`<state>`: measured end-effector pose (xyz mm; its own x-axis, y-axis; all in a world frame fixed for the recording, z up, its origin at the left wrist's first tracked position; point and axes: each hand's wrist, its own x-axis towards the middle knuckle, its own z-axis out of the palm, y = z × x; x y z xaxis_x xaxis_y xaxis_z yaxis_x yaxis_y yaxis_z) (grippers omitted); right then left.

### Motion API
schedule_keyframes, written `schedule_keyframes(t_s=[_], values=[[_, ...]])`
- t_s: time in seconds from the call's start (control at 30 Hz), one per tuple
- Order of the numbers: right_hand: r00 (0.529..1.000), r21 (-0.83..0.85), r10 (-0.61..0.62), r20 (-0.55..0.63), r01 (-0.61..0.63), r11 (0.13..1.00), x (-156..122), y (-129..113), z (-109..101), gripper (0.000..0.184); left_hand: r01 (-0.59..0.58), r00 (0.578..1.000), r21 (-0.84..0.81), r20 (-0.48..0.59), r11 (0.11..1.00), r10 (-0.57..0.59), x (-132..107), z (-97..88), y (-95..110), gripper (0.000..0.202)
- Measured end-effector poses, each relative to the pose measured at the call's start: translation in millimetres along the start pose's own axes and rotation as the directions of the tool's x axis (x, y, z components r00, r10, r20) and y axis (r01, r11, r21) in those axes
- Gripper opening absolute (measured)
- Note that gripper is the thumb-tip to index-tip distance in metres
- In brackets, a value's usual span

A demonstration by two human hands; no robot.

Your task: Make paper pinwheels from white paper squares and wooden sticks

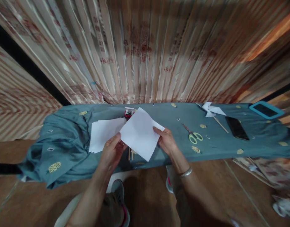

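Observation:
A white sheet of paper [140,134] is held up over the cloth-covered table, turned so that one corner points toward me. My left hand [113,150] pinches its left corner. On the opposite side, my right hand [165,138] grips the right edge between thumb and fingers, where a strip of paper sticks out behind. A stack of white paper [105,134] lies to the left, partly behind my left hand. Several thin wooden sticks [131,154] show under the held sheet, their far ends hidden. Just beyond the sheet stands a small red and white box [129,113] with dark contents.
Scissors with yellow-green handles [195,137] lie right of my hands. Farther right are a white paper pinwheel [212,110] on a stick, a black phone [237,128] and a blue-framed device [267,109]. A teal cloth [159,157] covers the table; a pleated curtain [140,56] hangs behind.

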<state>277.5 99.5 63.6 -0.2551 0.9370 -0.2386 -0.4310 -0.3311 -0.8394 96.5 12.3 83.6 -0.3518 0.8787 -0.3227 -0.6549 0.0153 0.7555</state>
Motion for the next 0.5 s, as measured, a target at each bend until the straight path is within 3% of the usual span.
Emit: schedule_keyframes(t_s=[0.17, 0.33, 0.5], values=[[0.989, -0.161, -0.130, -0.073, 0.117, 0.980, -0.9, -21.6, -36.3, 0.040, -0.003, 1.000, 0.234, 0.006, 0.972, 0.002, 6.9, 13.2, -27.0, 0.042], [0.973, -0.238, -0.188, -0.138, 0.151, 0.959, 0.9, -27.5, -68.6, 0.045, -0.114, 0.993, 0.540, 0.051, 0.834, 0.103, 16.8, 24.3, -47.8, 0.052], [0.964, -0.349, -0.193, -0.185, 0.119, 0.929, 7.5, -28.6, -97.5, 0.054, -0.072, 0.995, 0.589, 0.102, 0.805, 0.015, 19.1, 33.9, -63.8, 0.046]])
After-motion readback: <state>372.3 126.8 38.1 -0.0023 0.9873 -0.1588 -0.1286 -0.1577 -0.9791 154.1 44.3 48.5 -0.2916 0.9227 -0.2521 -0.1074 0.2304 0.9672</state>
